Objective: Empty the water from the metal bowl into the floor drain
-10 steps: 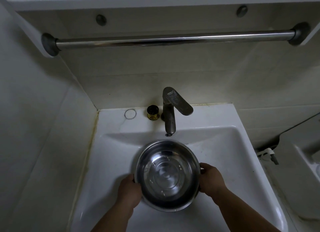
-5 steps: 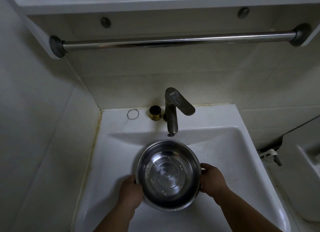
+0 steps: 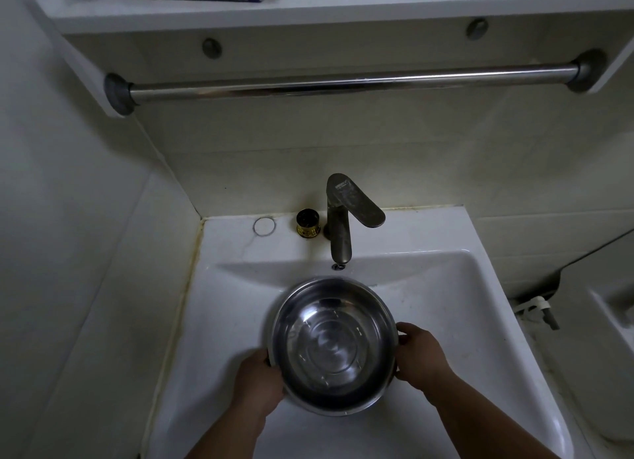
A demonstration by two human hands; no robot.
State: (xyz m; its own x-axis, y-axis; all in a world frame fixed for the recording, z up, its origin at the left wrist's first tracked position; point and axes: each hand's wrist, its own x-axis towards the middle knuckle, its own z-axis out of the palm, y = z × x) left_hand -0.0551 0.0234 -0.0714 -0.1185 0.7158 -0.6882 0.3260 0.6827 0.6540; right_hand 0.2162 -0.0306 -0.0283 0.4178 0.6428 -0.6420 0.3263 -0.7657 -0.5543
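Note:
A round metal bowl (image 3: 332,345) with clear water in it is held level over the white sink basin (image 3: 442,287), just in front of the faucet spout. My left hand (image 3: 257,381) grips its left rim and my right hand (image 3: 420,357) grips its right rim. No floor drain shows in this view.
A grey faucet (image 3: 341,218) stands behind the bowl, with a small gold-rimmed cap (image 3: 307,222) to its left. A steel towel bar (image 3: 343,81) runs under a white shelf (image 3: 343,8) holding items. A tiled wall (image 3: 68,218) closes the left; another white fixture (image 3: 603,355) sits right.
The view has tilted up slightly, showing more of the shelf. Both hands keep their grip on the bowl, which stays over the basin.

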